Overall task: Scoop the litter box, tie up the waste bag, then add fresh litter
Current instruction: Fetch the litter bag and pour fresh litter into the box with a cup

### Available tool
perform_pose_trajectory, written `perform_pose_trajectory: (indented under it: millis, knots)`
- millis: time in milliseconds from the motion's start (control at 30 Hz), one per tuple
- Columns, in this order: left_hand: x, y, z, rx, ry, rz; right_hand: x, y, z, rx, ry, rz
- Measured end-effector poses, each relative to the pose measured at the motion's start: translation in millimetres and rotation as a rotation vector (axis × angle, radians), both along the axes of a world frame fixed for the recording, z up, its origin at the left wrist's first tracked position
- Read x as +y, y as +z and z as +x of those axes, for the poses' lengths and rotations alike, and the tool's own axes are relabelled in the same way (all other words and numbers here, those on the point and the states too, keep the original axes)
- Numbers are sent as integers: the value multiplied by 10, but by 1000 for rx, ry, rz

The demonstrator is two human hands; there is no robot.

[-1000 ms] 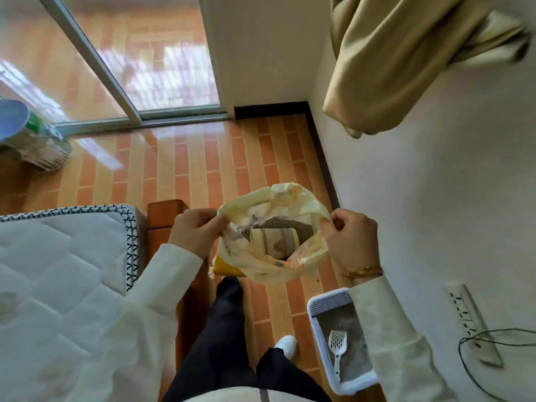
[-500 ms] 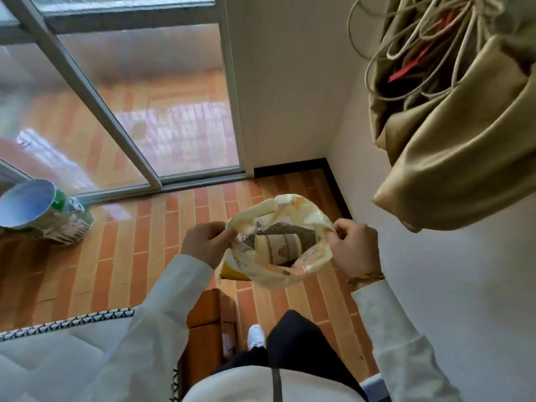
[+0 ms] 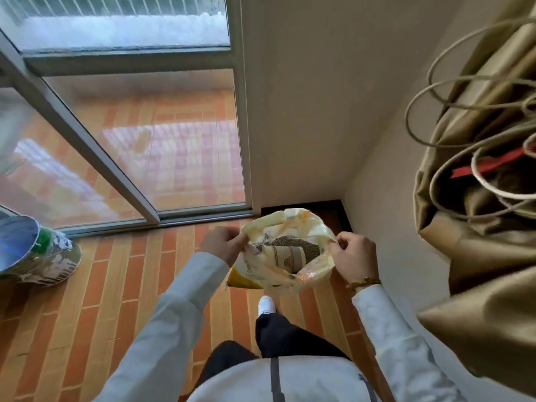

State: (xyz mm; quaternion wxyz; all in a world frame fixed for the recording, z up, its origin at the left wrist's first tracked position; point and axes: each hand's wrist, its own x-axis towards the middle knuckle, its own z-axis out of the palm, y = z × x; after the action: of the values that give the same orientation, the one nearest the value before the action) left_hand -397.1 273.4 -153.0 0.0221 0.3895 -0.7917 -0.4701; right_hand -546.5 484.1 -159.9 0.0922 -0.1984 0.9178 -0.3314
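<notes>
The left hand and right hand are each pinching an opposite rim of the yellow litter bag, holding it open above the tiled floor, what looks like grey litter showing inside.

A crinkled pale-yellow plastic litter bag with orange print hangs in the air above the tiled floor, its mouth spread wide open and facing up. Inside lies dark grey-brown granular litter, with a cream printed paper cup resting on it.
</notes>
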Motion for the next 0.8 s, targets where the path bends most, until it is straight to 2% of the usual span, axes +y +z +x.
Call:
perform_pose_trajectory:
  millis: [300, 400, 600, 800]
  knots:
    - [-1052, -123, -1533, -84, -114, 6, -931, -152, -1352, -27, -115, 37]
    - [-1202, -214, -1825, -78, -169, -22, -1041, -203, -1538, -39, -135, 54]
    - [-1800, -683, -2977, -169, -398, -25, -1456, -697, -2265, -67, -358, 115]
    - [-2000, -1463, -3934, -292, -584, -43, -1577, -1478, -2797, -193, -546, 187]
